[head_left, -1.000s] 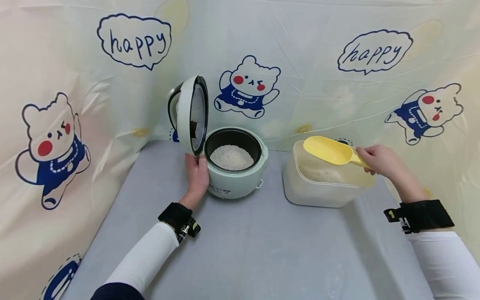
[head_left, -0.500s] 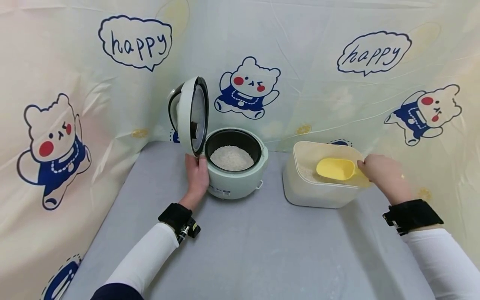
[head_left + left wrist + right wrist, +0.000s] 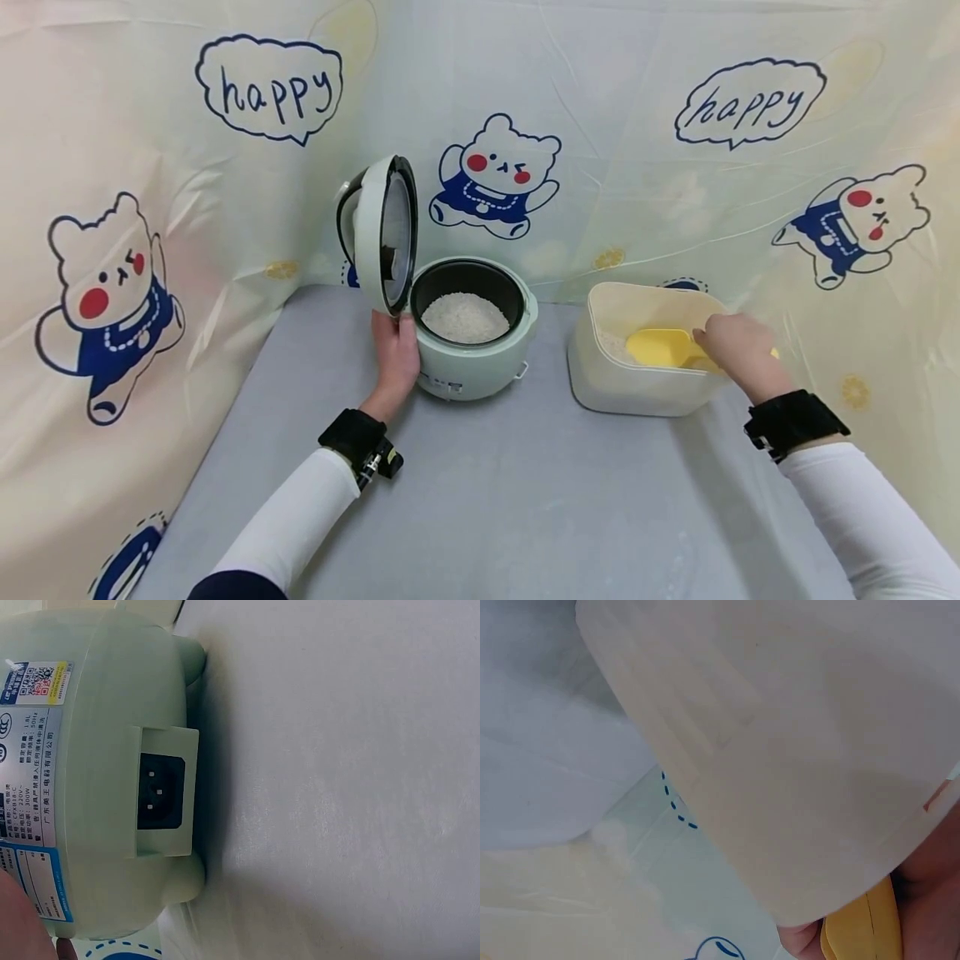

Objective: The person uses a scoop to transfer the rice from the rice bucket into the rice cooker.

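Note:
In the head view, a pale green rice cooker (image 3: 474,371) stands with its lid (image 3: 367,233) raised at the left and white rice (image 3: 465,317) in its dark inner pot. My left hand (image 3: 395,358) rests against its left side below the lid, fingertips partly hidden. Just part of that hand enters the left wrist view, beside the cooker's labels. My right hand (image 3: 738,350) grips the handle of a yellow scoop (image 3: 660,347), whose bowl is down inside a whitish rice bin (image 3: 637,392). From the right wrist, the bin's outer wall hides most of the scoop.
A grey surface (image 3: 480,500) bears both the cooker and the bin. Behind and to the left hangs a printed cloth (image 3: 600,200) with bears and lettering. The cooker's power socket (image 3: 160,792) faces the left wrist camera, no cord in it.
The right hand has brought the scoop down from above the bin into it, the bowl tipping lower and moving in among the rice. The left hand and the cooker stay put.

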`<act>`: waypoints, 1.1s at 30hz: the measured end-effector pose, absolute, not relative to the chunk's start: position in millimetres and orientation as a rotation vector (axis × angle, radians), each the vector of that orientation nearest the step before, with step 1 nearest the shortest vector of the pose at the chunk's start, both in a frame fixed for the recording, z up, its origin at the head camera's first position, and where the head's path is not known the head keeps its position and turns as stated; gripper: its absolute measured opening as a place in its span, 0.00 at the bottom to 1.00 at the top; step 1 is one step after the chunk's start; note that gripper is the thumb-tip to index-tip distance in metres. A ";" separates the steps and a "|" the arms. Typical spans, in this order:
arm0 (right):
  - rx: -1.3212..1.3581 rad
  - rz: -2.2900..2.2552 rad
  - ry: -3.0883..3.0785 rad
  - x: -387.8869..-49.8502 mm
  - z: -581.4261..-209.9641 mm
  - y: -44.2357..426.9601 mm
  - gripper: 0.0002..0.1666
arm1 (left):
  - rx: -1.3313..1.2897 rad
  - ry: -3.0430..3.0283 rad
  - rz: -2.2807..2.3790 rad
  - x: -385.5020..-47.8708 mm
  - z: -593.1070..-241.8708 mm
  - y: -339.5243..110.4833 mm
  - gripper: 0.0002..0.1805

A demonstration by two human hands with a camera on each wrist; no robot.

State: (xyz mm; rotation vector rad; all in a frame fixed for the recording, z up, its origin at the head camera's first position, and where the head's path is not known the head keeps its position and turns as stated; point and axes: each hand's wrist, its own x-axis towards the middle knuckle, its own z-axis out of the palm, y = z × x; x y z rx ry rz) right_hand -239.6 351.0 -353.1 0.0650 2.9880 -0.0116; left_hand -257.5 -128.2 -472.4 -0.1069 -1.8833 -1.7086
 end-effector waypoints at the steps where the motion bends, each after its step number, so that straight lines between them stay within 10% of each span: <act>1: 0.064 -0.009 2.980 -240.3 -353.9 350.0 0.22 | -0.108 -1.880 -1.714 -253.4 -467.3 -127.4 0.34; 33: -0.019 -0.417 2.780 -255.1 -368.3 342.6 0.25 | -0.172 -1.825 -1.696 -243.6 -452.7 -122.9 0.33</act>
